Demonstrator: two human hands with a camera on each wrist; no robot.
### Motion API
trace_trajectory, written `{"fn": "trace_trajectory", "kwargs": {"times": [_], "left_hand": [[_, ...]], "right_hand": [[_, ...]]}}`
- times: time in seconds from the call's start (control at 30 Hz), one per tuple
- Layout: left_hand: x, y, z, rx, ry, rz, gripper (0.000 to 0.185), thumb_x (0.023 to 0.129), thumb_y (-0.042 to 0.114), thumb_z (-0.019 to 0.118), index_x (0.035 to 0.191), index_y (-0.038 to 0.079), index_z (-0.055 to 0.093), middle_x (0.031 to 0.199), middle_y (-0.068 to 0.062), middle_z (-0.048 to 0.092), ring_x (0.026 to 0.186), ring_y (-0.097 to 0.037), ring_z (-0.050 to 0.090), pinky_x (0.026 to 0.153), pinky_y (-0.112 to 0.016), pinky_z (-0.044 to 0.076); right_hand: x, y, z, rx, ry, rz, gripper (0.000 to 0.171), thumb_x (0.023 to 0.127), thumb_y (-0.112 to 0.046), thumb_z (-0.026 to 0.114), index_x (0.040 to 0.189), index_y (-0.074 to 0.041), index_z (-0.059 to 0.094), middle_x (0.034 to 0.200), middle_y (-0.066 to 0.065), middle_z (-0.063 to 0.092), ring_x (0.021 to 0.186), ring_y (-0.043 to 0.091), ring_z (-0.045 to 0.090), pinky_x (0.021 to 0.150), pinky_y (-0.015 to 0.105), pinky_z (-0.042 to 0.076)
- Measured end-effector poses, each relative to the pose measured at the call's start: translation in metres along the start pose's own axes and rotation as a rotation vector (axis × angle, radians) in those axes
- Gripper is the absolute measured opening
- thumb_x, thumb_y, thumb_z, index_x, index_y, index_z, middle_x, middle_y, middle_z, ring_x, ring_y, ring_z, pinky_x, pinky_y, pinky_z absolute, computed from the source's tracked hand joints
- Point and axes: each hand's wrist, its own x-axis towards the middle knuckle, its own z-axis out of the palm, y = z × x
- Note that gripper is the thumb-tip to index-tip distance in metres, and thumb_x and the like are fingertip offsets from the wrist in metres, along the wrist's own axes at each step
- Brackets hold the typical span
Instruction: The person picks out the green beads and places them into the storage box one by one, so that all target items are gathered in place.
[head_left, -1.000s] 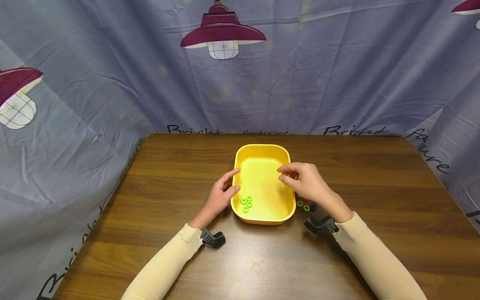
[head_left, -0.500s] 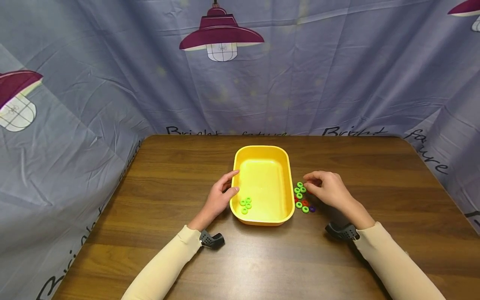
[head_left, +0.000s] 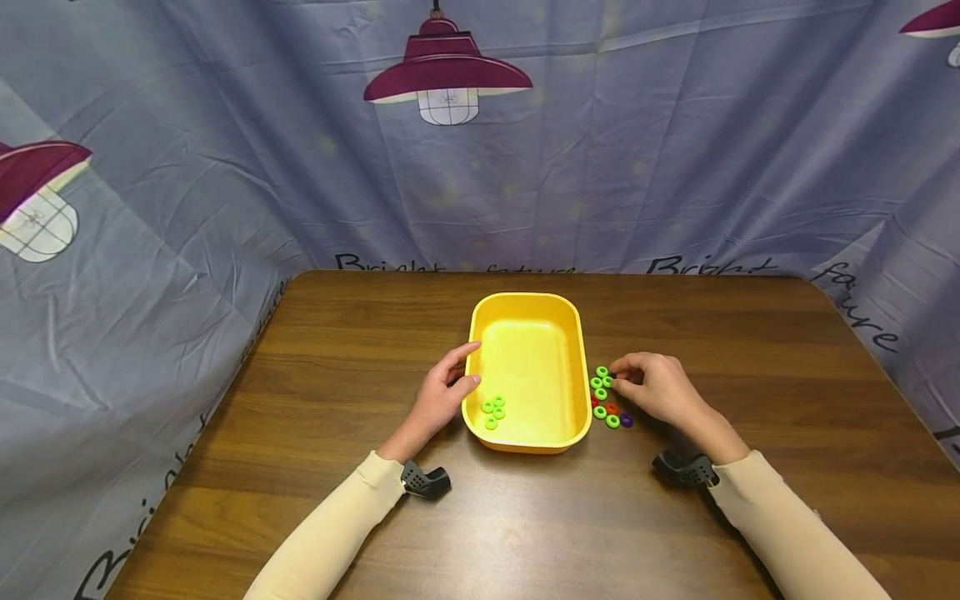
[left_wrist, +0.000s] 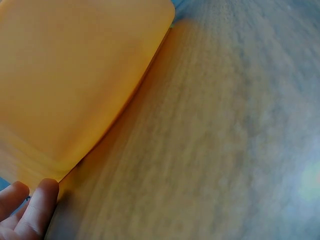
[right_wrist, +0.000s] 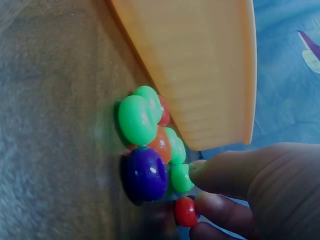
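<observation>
My left hand (head_left: 438, 398) holds the left side of a yellow plastic bin (head_left: 528, 444), thumb and index tips over its rim. In the left wrist view, other fingertips (left_wrist: 46, 192) lie against the bin's outer wall. Several green beads (head_left: 498, 413) sit in the bin's near left corner. My right hand (head_left: 660, 387) hovers low beside loose beads on the table, its fingers bent, with thumb and index tips apart. In the right wrist view, the thumb is close to a green bead (right_wrist: 181, 178); a red bead (right_wrist: 186, 212) lies by the other fingertips.
The loose beads lie along the bin's right wall: several green ones (head_left: 600, 412), an orange one (head_left: 612, 408) and a purple one (head_left: 627, 421). They stand on a brown wooden table (head_left: 360, 333). A grey-blue curtain (head_left: 600, 167) hangs behind it.
My right hand has gone from over the bin's right rim out to the beads on the right, then shifted slightly at them. My left hand stays on the bin.
</observation>
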Motion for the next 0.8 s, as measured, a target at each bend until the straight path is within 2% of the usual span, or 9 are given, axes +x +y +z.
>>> {"fn": "trace_trajectory", "kwargs": {"times": [0.33,0.8], "left_hand": [[0.000,0.000,0.000,-0.002,-0.001,-0.013,0.053,0.095,0.001,0.059,0.147,0.005,0.052,0.152,-0.021,0.050,0.125,-0.044,0.061,0.093,-0.033,0.058],[0.001,0.000,0.000,0.000,-0.008,-0.021,0.053,0.095,0.002,0.059,0.148,0.004,0.051,0.153,-0.020,0.050,0.125,-0.044,0.061,0.092,-0.034,0.058]], "right_hand": [[0.000,0.005,0.009,-0.002,-0.004,-0.030,0.012,0.079,-0.009,0.080,0.089,-0.005,0.075,0.074,0.000,0.069,0.064,0.005,0.054,0.059,0.021,0.044],[0.000,0.008,0.015,-0.043,0.022,-0.061,0.015,0.077,-0.010,0.082,0.091,-0.004,0.077,0.075,0.002,0.065,0.065,0.008,0.052,0.059,0.023,0.042]]}}
